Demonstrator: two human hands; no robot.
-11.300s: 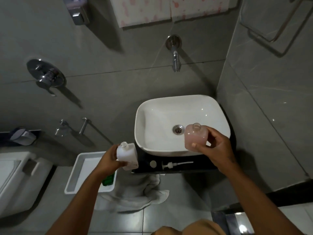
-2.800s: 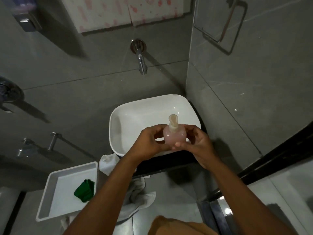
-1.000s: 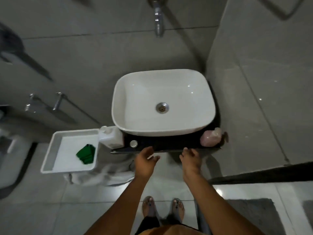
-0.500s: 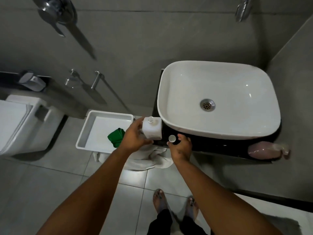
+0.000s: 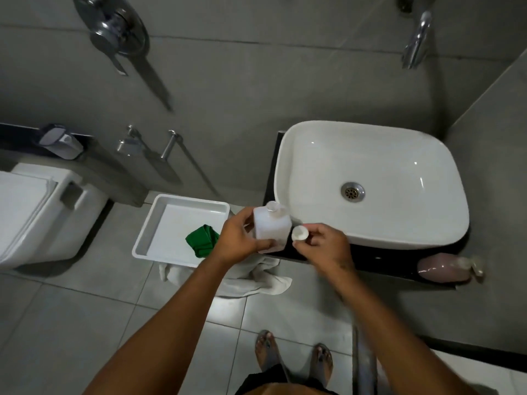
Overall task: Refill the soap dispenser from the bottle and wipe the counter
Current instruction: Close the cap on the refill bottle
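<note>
My left hand (image 5: 238,238) grips the white square refill bottle (image 5: 271,226) at the left end of the black counter (image 5: 379,262), its neck uncapped. Just right of the bottle, my right hand (image 5: 322,246) pinches the small round white cap (image 5: 299,232). The pink soap dispenser (image 5: 443,267), pump fitted, lies on its side at the counter's right end. A folded green cloth (image 5: 202,243) rests in the white tray (image 5: 159,223) to the left.
The white basin (image 5: 399,223) fills most of the counter under a wall tap (image 5: 415,44). A white towel (image 5: 256,280) hangs below the tray. A toilet (image 5: 37,218) stands far left. My sandalled feet (image 5: 293,357) are on the grey floor tiles.
My right hand has lifted the cap off the counter and holds it beside the bottle. My left hand keeps its grip on the bottle. The dispenser lies where it was.
</note>
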